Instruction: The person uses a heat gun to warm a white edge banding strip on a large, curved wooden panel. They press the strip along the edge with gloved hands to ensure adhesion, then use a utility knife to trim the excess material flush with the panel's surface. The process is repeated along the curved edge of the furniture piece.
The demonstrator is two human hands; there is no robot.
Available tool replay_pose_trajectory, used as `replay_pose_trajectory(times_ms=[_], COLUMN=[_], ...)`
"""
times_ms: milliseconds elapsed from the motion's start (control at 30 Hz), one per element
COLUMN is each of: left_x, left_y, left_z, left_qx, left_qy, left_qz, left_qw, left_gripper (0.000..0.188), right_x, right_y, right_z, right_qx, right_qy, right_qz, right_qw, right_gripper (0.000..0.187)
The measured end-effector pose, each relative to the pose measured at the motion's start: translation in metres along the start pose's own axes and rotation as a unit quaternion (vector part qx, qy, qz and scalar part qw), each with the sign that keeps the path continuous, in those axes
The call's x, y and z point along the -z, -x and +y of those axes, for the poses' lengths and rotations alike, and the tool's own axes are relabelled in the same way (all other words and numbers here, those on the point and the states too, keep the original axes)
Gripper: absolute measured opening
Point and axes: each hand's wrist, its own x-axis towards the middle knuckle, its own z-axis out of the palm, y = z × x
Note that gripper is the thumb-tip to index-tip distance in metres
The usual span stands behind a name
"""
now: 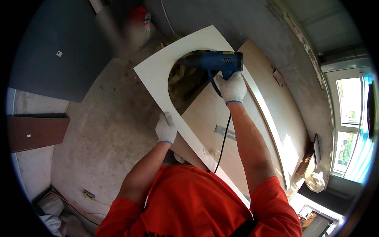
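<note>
My right hand [233, 87], in a white knitted glove, is closed round the handle of a blue and black heat gun [216, 61]. The gun's dark nozzle points left, above the large round cutout in a white panel [156, 70]. A black cord [224, 147] hangs from the gun toward my body. My left hand [166, 128], gloved the same way, grips the panel's left edge below the cutout. Through the opening, crumpled yellowish-brown material [185, 81] shows. Whether the nozzle touches the panel's rim I cannot tell.
Beneath and right of the panel lies a wide tan board [272, 94] along the grey wall. A flat metal tool [225, 132] rests under the panel. At left stand a dark grey panel [59, 43] and a brown box [37, 132]. A round fan [315, 182] is near the window.
</note>
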Motion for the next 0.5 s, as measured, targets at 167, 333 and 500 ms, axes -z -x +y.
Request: replay_pose_trajectory(times_ms=[167, 333, 500], left_x=[-0.001, -0.001, -0.004], left_y=[0.001, 0.001, 0.000], left_z=[-0.002, 0.002, -0.006], left_qx=[-0.007, -0.003, -0.020], left_qy=[-0.010, 0.000, 0.000], left_qz=[0.005, -0.002, 0.018], left_qw=[1.000, 1.000, 1.000], left_gripper=[0.044, 0.047, 0.050], right_x=[0.003, 0.004, 0.041], right_y=[-0.015, -0.014, 0.001], right_z=[0.000, 0.006, -0.004], right_qx=[-0.072, -0.028, 0.050], right_qy=[-0.019, -0.002, 0.066], right_qz=[-0.008, -0.020, -0.128], right_qw=[0.997, 0.999, 0.988], right_gripper=[0.060, 0.060, 0.063])
